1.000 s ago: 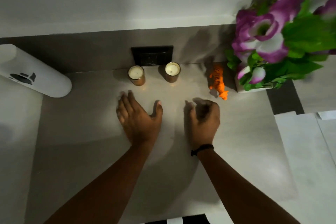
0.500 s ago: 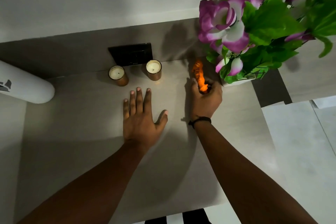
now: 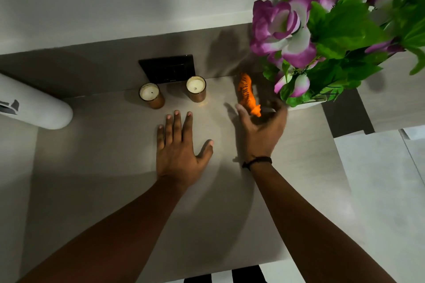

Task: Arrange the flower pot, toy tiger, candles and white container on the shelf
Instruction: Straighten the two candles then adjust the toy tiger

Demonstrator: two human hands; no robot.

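Note:
An orange toy tiger (image 3: 246, 92) stands on the grey shelf (image 3: 103, 179), its head toward me. My right hand (image 3: 262, 131) is cupped just behind that head, thumb and fingers spread apart on either side, not gripping. To the right sits the white flower pot (image 3: 307, 104) with purple flowers (image 3: 296, 30) and green leaves. Two candles in brown glasses (image 3: 150, 95) (image 3: 196, 87) stand side by side near the back wall. A white container (image 3: 34, 108) lies at the left edge. My left hand (image 3: 179, 151) rests flat on the shelf, fingers spread.
A black wall plate (image 3: 167, 69) sits on the back panel right behind the candles. The flowers overhang the shelf's right end. Pale floor (image 3: 379, 190) shows beyond the shelf's right edge, and a striped item (image 3: 225, 277) below its front edge.
My right hand reached to the tiger, closed on its head, and has now spread its fingers around it. The left hand flattened on the shelf. The view shifted right.

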